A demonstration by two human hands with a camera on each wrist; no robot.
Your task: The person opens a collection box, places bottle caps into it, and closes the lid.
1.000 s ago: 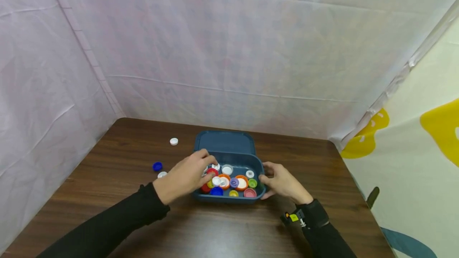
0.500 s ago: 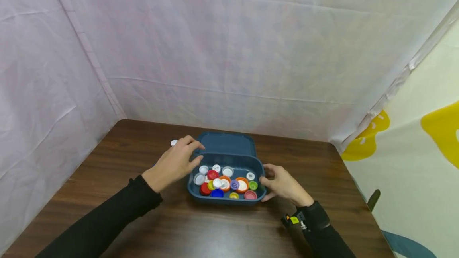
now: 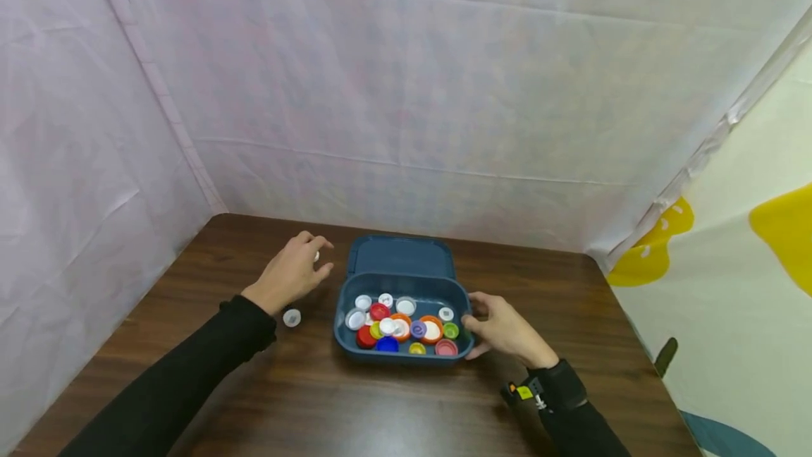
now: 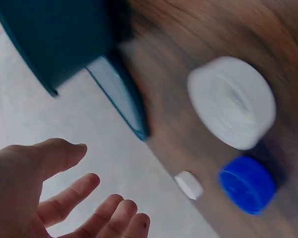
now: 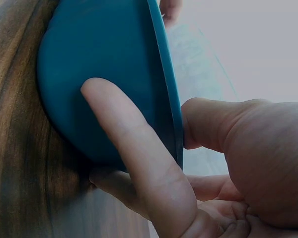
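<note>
A dark blue plastic box (image 3: pixel 406 359) stands on the table, holding several bottle caps in red, white, orange, yellow, green, purple and blue. My right hand (image 3: pixel 504 330) grips its right end, thumb at the rim and fingers along the outer wall (image 5: pixel 99 54). To the left of the box, my left hand (image 3: pixel 288 272) hovers over the table with its fingers spread and nothing held. Around it lie a white bottle cap (image 4: pixel 233 101), a blue bottle cap (image 4: pixel 247 184) and a farther white cap (image 4: pixel 188 185). In the head view the hand hides the blue cap.
Behind the box its lid (image 3: pixel 401 256) lies folded back. The brown wooden table (image 3: pixel 393 415) meets a pale cloth wall (image 3: pixel 406 90) at the back. More cloth hangs at the left and right sides.
My left hand has drawn back from inside the box and moved left over the loose caps, its fingers spread. The right hand stays at the box's right end.
</note>
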